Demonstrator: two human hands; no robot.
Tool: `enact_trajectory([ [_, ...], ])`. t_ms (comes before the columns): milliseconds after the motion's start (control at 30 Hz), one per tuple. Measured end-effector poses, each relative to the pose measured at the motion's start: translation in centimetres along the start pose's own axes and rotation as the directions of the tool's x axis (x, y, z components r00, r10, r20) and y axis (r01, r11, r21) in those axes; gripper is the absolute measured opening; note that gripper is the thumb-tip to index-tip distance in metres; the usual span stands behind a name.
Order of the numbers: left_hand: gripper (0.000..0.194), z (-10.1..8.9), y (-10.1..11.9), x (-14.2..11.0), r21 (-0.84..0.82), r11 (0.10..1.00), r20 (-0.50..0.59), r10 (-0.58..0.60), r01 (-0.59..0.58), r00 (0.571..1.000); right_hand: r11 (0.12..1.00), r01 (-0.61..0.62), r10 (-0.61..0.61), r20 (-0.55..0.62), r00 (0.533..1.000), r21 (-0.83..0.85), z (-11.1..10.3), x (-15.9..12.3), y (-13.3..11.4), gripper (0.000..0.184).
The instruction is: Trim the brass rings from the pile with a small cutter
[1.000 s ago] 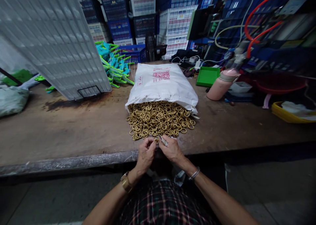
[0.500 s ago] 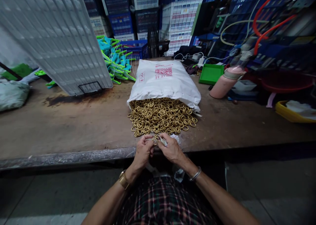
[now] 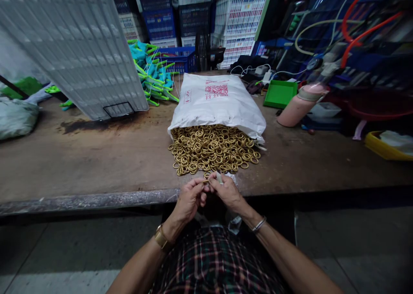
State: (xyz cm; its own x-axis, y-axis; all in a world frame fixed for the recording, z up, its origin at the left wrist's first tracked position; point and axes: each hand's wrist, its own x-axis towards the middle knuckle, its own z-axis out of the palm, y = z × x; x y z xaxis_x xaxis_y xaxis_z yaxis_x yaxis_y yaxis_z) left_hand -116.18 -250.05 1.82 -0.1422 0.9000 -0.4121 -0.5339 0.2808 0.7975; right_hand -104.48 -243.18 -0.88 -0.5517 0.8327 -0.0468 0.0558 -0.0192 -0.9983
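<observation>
My left hand (image 3: 189, 198), with a gold watch at the wrist, is closed in a pinch on a small gold ring (image 3: 205, 182) at the table's front edge. My right hand (image 3: 228, 194) meets it from the other side, its fingertips close against the ring. A small pale flat piece (image 3: 220, 178) pokes up between the right hand's fingers; its kind is not clear. Just beyond both hands lies a heap of gold rings (image 3: 209, 150), spilling from the mouth of a white woven sack (image 3: 196, 109) with red print.
A grey ribbed panel (image 3: 97, 57) leans at left beside green and turquoise hangers (image 3: 158, 77). At right are a green tray (image 3: 280, 93), a pink bottle (image 3: 298, 107) and a yellow tray (image 3: 383, 150). Stacked crates (image 3: 241, 16) line the back.
The ring between my hands has turned and is seen more edge-on. The pale piece in my right hand stands more upright. The view has shifted slightly.
</observation>
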Motion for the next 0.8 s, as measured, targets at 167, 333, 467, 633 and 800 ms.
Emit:
enact_trajectory([
  [167,0.027,-0.2,-0.4,-0.1,0.123,0.992,0.002,0.042,-0.042,0.999,0.995,-0.085,0.084,0.018,0.996,0.047,0.0,-0.2,0.0,0.024],
  [333,0.029,-0.1,-0.5,-0.4,0.323,0.945,-0.005,0.049,-0.045,0.999,0.982,-0.098,0.085,-0.084,0.993,-0.163,0.2,-0.1,-0.9,0.020],
  [467,0.032,0.0,-0.4,-0.5,0.270,0.963,0.061,-0.007,-0.010,0.998,0.978,-0.091,0.078,-0.075,0.994,-0.190,0.2,0.0,-0.7,0.020],
  [633,0.031,0.1,-0.2,-0.6,0.159,0.987,0.111,-0.043,0.025,0.993,0.991,-0.067,0.062,-0.048,0.997,-0.117,0.2,0.0,0.0,0.023],
  [800,0.030,0.2,-0.2,-0.8,0.125,0.992,0.101,-0.035,0.022,0.994,0.990,-0.051,0.048,-0.025,0.999,-0.132,0.0,0.1,-0.3,0.024],
])
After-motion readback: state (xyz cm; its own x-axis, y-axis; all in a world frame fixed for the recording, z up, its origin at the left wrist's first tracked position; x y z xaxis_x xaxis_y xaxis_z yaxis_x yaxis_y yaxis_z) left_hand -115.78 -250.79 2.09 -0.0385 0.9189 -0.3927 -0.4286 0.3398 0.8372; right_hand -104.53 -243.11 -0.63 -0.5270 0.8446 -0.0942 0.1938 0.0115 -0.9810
